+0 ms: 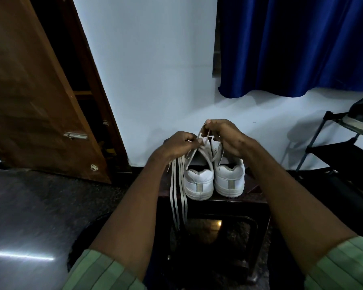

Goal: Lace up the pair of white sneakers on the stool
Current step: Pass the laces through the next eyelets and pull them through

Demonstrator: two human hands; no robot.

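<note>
Pair of white leather sneakers [215, 176] sits frame centre on dark wooden stool [258, 203], heels toward camera, long axes running away. Left hand [177, 144] grips flat white laces [177, 197], right hand [224, 135] pinches a lace end, both directly above the left-in-frame shoe's tongue; left hand nearer.

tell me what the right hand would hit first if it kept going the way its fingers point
The right hand points up and left, pinching a lace above the sneakers. Going on that way, it would probably meet only the white wall behind the stool, though depth is hard to judge.
</note>
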